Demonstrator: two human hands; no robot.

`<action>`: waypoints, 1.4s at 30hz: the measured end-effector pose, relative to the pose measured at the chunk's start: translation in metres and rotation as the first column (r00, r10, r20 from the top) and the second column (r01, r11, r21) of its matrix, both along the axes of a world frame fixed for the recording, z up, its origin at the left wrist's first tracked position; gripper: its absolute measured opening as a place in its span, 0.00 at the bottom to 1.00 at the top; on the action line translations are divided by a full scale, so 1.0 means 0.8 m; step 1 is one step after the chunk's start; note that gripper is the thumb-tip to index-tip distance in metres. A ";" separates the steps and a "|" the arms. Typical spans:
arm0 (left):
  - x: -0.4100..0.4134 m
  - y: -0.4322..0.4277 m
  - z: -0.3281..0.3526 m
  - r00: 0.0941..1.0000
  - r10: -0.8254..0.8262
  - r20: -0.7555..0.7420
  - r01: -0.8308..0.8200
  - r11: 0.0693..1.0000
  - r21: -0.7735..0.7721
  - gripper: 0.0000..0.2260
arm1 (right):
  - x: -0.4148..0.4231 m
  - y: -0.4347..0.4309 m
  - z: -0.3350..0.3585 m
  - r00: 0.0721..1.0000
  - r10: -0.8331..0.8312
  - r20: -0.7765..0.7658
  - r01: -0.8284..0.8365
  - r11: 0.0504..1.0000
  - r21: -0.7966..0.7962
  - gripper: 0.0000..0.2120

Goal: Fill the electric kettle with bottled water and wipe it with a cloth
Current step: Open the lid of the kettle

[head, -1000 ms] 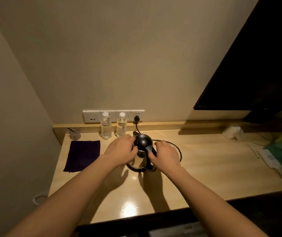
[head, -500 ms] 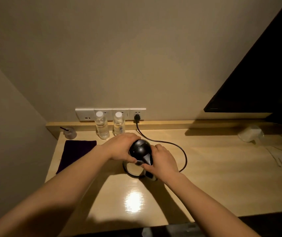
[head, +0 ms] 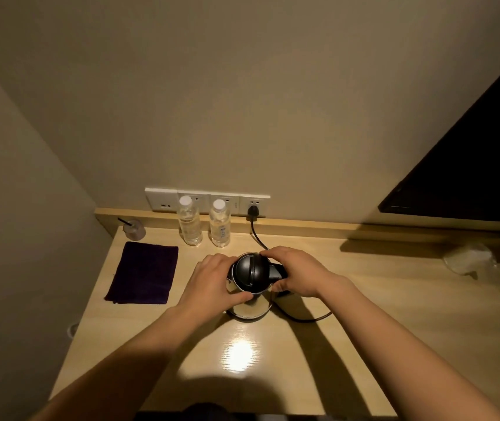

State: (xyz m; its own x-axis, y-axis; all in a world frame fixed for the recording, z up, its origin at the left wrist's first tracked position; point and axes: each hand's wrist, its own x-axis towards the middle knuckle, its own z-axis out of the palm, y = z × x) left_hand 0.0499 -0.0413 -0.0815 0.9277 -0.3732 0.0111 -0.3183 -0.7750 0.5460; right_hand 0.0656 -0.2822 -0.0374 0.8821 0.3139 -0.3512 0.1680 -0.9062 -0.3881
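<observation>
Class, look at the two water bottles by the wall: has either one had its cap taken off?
No. Both water bottles stand upright by the sockets with white caps on, while both hands are on the kettle.

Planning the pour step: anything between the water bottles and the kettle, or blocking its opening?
The desk between the two capped bottles and the kettle is bare. But the kettle's black lid appears closed over the opening, and the left hand and right hand grip the kettle.
</observation>
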 end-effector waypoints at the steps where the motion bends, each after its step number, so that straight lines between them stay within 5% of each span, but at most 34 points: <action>1: -0.003 -0.001 -0.001 1.000 0.019 -0.007 -0.019 1.000 -0.009 0.38 | 0.003 -0.001 0.000 1.000 0.013 -0.003 -0.013 1.000 -0.006 0.41; 7: -0.002 0.002 -0.002 0.999 0.006 -0.047 -0.008 0.999 -0.036 0.38 | 0.000 0.020 0.005 0.976 -0.194 -0.104 0.210 0.961 0.182 0.31; 13: 0.004 0.014 -0.006 0.995 -0.023 -0.102 0.012 0.995 -0.103 0.37 | -0.017 0.066 -0.007 0.907 -0.404 0.120 0.392 0.913 0.108 0.24; 25: 0.010 0.015 -0.015 0.989 -0.037 -0.143 0.010 0.982 -0.188 0.35 | -0.021 0.063 0.002 0.872 -0.489 -0.014 0.477 0.845 0.241 0.22; 31: 0.011 0.016 -0.015 0.991 -0.047 -0.125 0.024 0.984 -0.174 0.35 | -0.027 0.036 0.030 0.836 -0.428 -0.342 0.542 0.553 0.633 0.27; 42: 0.009 0.018 -0.019 0.991 -0.048 -0.126 0.024 0.982 -0.187 0.36 | -0.039 -0.002 0.022 0.751 -0.565 -0.341 0.566 0.284 0.774 0.13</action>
